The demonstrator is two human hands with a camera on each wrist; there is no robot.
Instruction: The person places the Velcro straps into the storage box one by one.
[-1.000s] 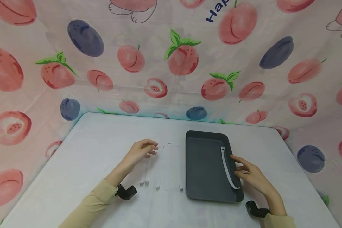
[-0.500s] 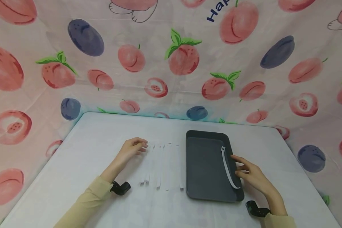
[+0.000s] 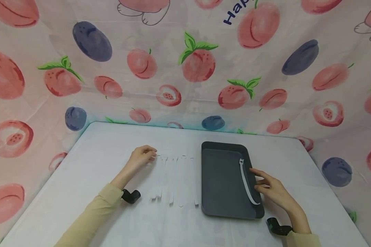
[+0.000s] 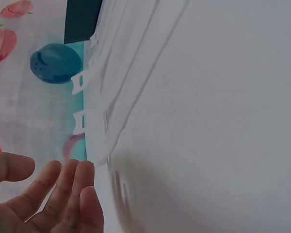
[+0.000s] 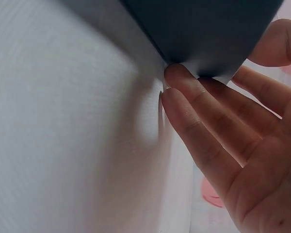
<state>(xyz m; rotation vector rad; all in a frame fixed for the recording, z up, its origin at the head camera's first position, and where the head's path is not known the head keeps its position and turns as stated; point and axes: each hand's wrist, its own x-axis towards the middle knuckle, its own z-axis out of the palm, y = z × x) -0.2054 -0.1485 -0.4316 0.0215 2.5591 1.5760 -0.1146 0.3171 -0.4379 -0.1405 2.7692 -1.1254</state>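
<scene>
Several white cable ties (image 3: pixel 176 180) lie side by side on the white table (image 3: pixel 96 164), left of a dark grey tray (image 3: pixel 219 178). My left hand (image 3: pixel 151 155) hovers at the far end of the row, fingers loosely curled by the leftmost tie's head and holding nothing. In the left wrist view its relaxed fingers (image 4: pixel 72 184) sit just short of the tie heads (image 4: pixel 79 121), with a corner of the tray (image 4: pixel 82 19) beyond. One more white cable tie (image 3: pixel 245 180) lies curved along the tray's right side. My right hand (image 3: pixel 256 180) rests its straight fingers (image 5: pixel 184 92) against the tray's right wall (image 5: pixel 203 29).
A cloth printed with peaches and plums (image 3: pixel 198 65) hangs behind and beside the table, close to its far edge. Black wrist mounts (image 3: pixel 130 196) (image 3: pixel 276 226) sit on both forearms. The table's near left stretch shows only white surface.
My left hand has slid to the left, off the tie heads to the row's left end. The right hand, tray and ties have stayed put.
</scene>
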